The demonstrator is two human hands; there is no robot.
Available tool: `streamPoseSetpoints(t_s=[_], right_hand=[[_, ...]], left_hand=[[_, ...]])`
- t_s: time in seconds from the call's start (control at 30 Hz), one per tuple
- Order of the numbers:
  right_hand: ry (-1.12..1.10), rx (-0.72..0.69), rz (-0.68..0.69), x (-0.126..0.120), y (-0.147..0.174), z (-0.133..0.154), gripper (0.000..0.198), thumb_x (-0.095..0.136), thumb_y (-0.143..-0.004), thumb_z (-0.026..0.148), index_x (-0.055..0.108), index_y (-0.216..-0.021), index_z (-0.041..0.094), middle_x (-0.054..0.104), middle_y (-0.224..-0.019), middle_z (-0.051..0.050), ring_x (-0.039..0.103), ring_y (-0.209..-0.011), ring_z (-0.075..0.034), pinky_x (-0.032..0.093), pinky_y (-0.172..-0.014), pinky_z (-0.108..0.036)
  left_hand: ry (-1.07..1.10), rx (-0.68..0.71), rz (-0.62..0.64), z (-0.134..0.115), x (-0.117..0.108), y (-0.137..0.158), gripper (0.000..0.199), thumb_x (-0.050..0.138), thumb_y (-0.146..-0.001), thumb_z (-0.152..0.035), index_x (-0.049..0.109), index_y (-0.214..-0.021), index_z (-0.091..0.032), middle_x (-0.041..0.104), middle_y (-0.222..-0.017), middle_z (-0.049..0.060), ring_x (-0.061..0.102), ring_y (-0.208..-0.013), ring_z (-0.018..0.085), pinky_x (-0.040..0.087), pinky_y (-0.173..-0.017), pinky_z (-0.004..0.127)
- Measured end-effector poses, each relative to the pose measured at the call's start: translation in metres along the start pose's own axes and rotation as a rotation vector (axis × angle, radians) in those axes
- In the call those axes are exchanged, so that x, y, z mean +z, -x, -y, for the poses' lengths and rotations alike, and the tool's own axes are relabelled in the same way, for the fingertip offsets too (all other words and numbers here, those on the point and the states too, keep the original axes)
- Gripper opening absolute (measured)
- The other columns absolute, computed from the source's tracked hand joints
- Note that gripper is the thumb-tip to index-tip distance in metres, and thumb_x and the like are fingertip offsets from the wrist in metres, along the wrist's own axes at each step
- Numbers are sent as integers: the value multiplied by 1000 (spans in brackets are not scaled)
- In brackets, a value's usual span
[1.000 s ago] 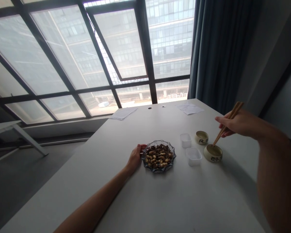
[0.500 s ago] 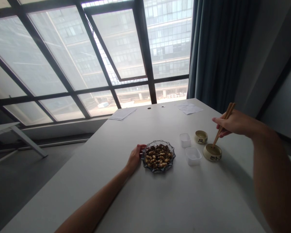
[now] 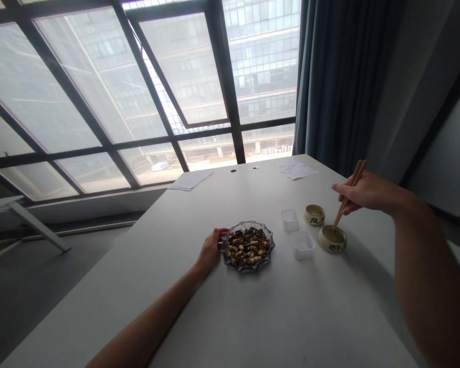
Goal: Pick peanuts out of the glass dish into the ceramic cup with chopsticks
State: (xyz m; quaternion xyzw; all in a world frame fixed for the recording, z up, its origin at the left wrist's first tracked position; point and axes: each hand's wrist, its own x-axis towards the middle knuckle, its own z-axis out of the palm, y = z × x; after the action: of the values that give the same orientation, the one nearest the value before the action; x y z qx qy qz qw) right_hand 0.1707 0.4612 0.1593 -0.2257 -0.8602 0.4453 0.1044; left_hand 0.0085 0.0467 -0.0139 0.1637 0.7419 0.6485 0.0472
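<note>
My left hand (image 3: 210,249) rests at the left side of a scalloped glass bowl (image 3: 249,268), its fingers curled against the rim. Peanuts in their shells (image 3: 247,253) fill the front of that bowl, with dark, thin pieces (image 3: 249,235) behind them. In my right hand (image 3: 370,191) is a pair of wooden chopsticks (image 3: 347,198), slanting down. Their tips are inside the nearer ceramic bowl (image 3: 331,247), which has dark characters on its side. Whether anything sits between the tips is too small to tell.
A second ceramic bowl (image 3: 313,221) stands just behind the first. To their left are two clear plastic containers (image 3: 302,252). Papers lie toward the far edge of the white table (image 3: 222,317), at left (image 3: 191,180) and right (image 3: 298,170). Windows and a dark curtain (image 3: 329,82) are beyond.
The whole view has shifted slightly, so things appear a little further left. Both hands keep their holds, and the chopstick tips remain in the nearer ceramic bowl.
</note>
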Motion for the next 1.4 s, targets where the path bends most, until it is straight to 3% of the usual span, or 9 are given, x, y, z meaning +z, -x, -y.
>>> streamPoseSetpoints(t_s=[0.33,0.63,0.93,1.17,1.4], right_hand=[[-22,18,-39,3,3,7,32,70,-88,32,63,-65,12,73,-67,-18,75,-56,-28,63,-52,-33],[-101,-118,-401,11,-1,14,27,61,-95,36,66,-81,13,75,-83,-16,76,-65,-24,65,-61,-30],[-103,-106,-387,17,-13,9,28,65,-91,31,65,-70,13,72,-73,-15,74,-56,-24,64,-57,-34],[-134,-155,-395,22,-24,0,34,61,-90,43,62,-65,20,72,-77,-15,74,-58,-26,65,-60,-41],[-149,-162,-404,20,-27,-4,32,64,-86,43,61,-63,22,72,-74,-16,73,-55,-27,65,-59,-44]], left_hand=[[-3,1,-4,-2,0,0,66,46,-89,-73,72,-107,-15,78,-101,13,70,-89,29,53,-78,41],[22,-4,9,0,0,-1,66,47,-88,-74,71,-107,-15,79,-99,14,71,-90,30,55,-78,42],[35,-14,13,3,-1,-3,64,47,-89,-72,71,-108,-15,79,-102,14,71,-90,30,55,-78,41],[32,-8,18,2,-1,-2,63,46,-90,-71,71,-108,-15,79,-103,14,71,-90,29,55,-78,41],[25,1,24,3,-2,-2,62,46,-92,-69,70,-109,-14,78,-104,14,70,-89,29,54,-78,40]])
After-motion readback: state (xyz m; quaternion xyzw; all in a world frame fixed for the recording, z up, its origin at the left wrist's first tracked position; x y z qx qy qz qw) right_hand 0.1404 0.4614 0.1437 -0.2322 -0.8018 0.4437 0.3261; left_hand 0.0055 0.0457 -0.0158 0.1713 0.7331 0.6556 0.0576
